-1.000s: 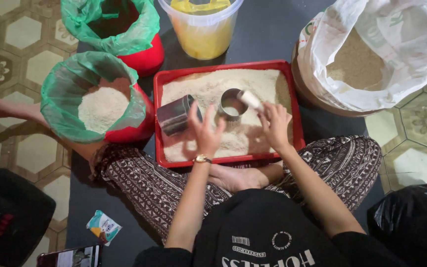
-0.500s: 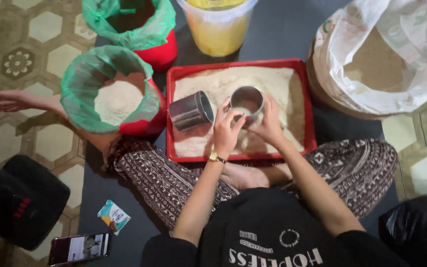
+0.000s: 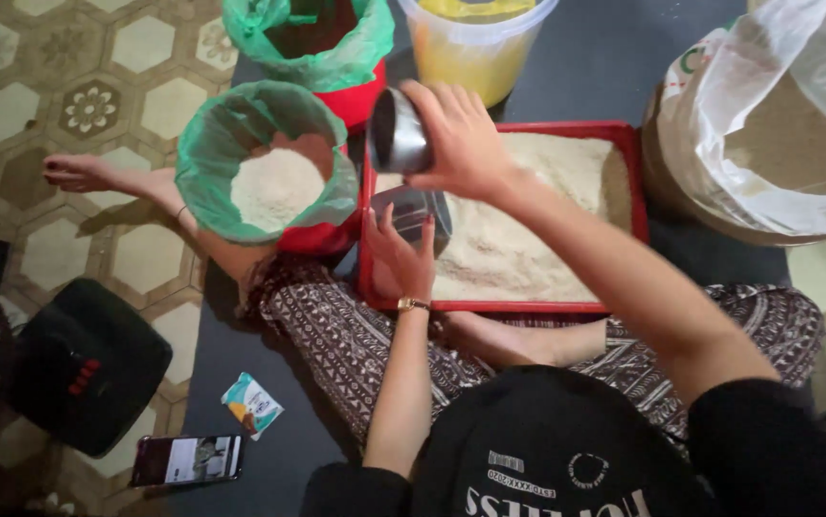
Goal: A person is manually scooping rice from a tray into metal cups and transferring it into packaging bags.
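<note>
Nearest, on the dark mat: a phone point(image 3: 186, 459) and a small packet point(image 3: 251, 404), left of the patterned trousers point(image 3: 336, 335). Farther left, on the tiled floor, a black bag point(image 3: 83, 364).

Left hand point(image 3: 401, 258) with a wristwatch, fingers spread, resting on the near left corner of the red tray point(image 3: 499, 306) and touching a steel cup point(image 3: 415, 213) that lies on its side in the pale flour point(image 3: 518, 239).

Right hand point(image 3: 461, 134) raised over the tray's far left corner, closed around a second steel cup point(image 3: 396, 132), tipped sideways with mouth to the left.

Just left of the tray, green-lined bucket point(image 3: 265, 158) holding flour. Beyond, another green-lined bucket point(image 3: 312, 38) and a yellow tub point(image 3: 475, 43). Far right, big white sack point(image 3: 777, 134), open.
</note>
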